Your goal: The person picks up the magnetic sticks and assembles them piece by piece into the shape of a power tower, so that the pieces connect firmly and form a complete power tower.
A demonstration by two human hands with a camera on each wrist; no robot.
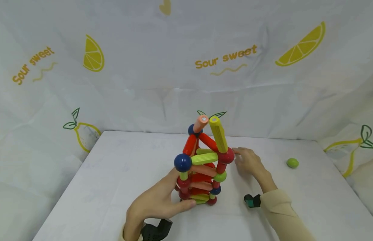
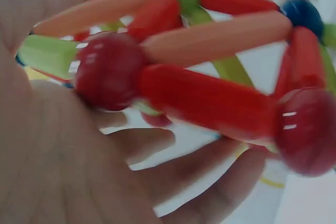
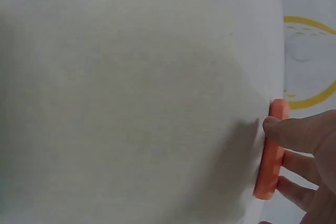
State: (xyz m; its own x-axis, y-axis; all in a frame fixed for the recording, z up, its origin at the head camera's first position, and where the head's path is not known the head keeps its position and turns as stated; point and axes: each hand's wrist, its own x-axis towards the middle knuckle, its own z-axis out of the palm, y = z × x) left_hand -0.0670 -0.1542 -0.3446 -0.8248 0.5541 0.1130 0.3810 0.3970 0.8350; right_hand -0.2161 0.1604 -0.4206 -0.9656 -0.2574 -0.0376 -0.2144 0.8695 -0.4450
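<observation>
A tall tower of coloured building rods and balls (image 1: pixel 202 177) stands on the white table in the head view. Two loose-ended rods, a pink rod (image 1: pixel 200 124) and a yellow rod (image 1: pixel 218 135), point up from its top. My left hand (image 1: pixel 157 202) grips the tower's lower left side, thumb across the front and fingers behind. Close up in the left wrist view, the palm lies beside a dark red ball (image 2: pixel 109 72). Behind and right of the tower, my right hand (image 1: pixel 248 162) pinches an orange rod (image 3: pixel 272 153) between thumb and fingers, low over the table.
A single green ball (image 1: pixel 292 163) lies on the right part of the white table (image 1: pixel 114 167). Behind the table hangs a white cloth (image 1: pixel 162 67) with lemon prints. Black wrist cameras sit at the left wrist (image 1: pixel 156 230) and the right wrist (image 1: pixel 252 201).
</observation>
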